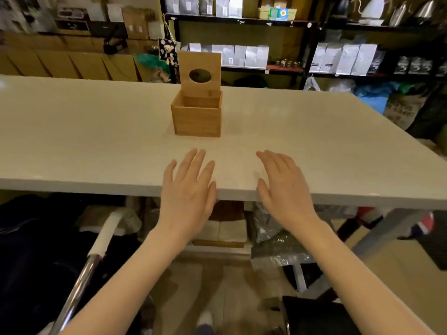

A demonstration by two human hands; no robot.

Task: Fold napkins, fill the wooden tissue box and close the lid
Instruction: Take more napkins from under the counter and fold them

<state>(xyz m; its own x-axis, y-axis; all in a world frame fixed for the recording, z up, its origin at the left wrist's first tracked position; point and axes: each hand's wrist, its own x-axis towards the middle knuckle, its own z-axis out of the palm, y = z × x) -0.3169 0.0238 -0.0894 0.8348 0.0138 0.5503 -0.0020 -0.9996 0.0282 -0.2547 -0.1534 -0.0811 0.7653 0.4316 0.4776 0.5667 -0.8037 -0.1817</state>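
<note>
Fingers [197, 157] of both hands lie flat and spread, empty, near the open-lidded wooden tissue box [197, 117].

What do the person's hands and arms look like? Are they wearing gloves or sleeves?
No gloves and no sleeves. The left hand and the right hand are both bare, and both forearms are uncovered as far as the picture shows. No rings, watch or bracelets show on the fingers or wrists. The nails look short and unpainted.

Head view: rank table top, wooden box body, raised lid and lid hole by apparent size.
1. table top
2. wooden box body
3. raised lid, slightly smaller than the body, though it stands farther off, so unsure
4. lid hole
</note>
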